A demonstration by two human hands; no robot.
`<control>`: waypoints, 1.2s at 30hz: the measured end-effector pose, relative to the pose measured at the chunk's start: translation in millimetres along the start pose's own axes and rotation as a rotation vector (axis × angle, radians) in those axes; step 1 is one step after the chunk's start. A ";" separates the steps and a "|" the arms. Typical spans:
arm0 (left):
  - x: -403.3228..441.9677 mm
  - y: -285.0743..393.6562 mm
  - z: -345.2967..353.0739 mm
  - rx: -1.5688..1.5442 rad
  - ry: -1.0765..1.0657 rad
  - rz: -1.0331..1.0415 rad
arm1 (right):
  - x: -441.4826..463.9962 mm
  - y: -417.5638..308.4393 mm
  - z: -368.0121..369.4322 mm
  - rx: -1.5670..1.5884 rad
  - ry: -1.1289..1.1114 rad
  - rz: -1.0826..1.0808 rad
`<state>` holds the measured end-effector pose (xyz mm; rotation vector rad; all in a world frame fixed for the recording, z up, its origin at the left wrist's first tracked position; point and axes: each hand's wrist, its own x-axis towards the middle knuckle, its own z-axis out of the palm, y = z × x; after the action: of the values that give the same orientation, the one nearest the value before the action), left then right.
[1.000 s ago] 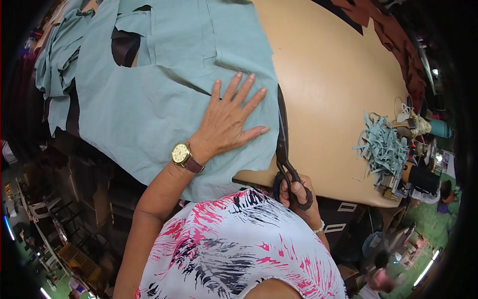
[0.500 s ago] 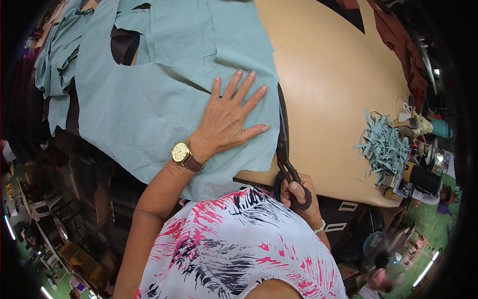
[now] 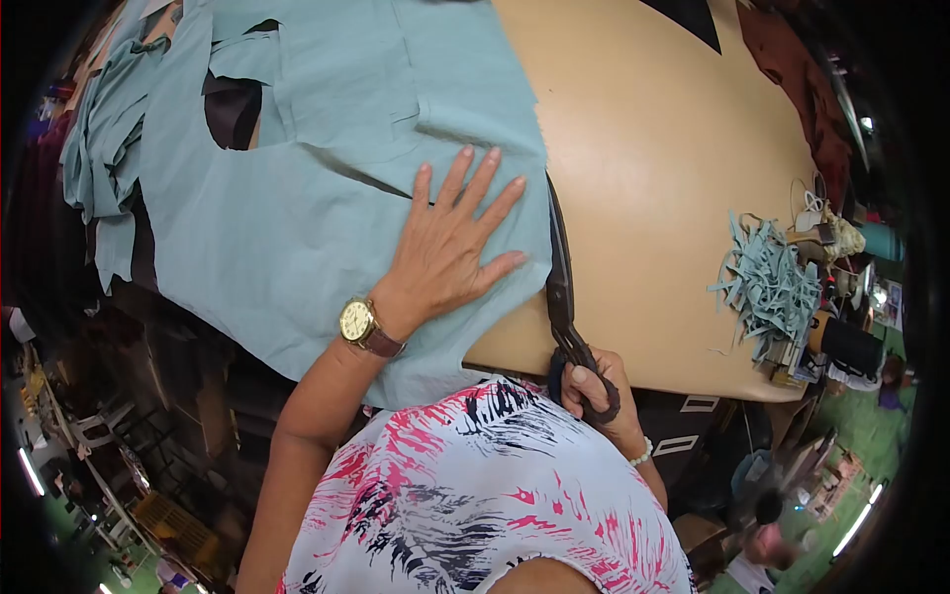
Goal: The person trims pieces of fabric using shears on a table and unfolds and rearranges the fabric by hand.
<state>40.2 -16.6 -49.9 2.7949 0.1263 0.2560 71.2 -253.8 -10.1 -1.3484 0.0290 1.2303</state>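
Gripping the scissors [image 3: 560,287] near the table [image 3: 673,198] edge, the right hand [image 3: 614,374] is clamped on their handles, blades along the right side of the cloth [image 3: 267,228]. The left hand [image 3: 440,247] lies flat on the cloth, fingers spread apart.

Two hands [image 3: 443,246] [image 3: 614,374], one watch [image 3: 355,321], one pair of scissors [image 3: 561,287] and seemingly one bracelet [image 3: 645,451] show.
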 end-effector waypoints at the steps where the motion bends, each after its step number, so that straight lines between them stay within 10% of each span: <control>1: -0.7 0.2 1.1 0.005 0.005 -0.003 | 0.3 -0.4 -0.1 0.016 -0.006 -0.008; 36: -31.9 31.8 4.7 -0.009 -0.027 -0.123 | 14.3 -16.4 9.1 -0.065 0.021 0.028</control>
<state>11.7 -51.7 -48.9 2.7672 0.2884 0.1889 82.8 -233.9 -4.9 -1.4217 0.0225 1.2503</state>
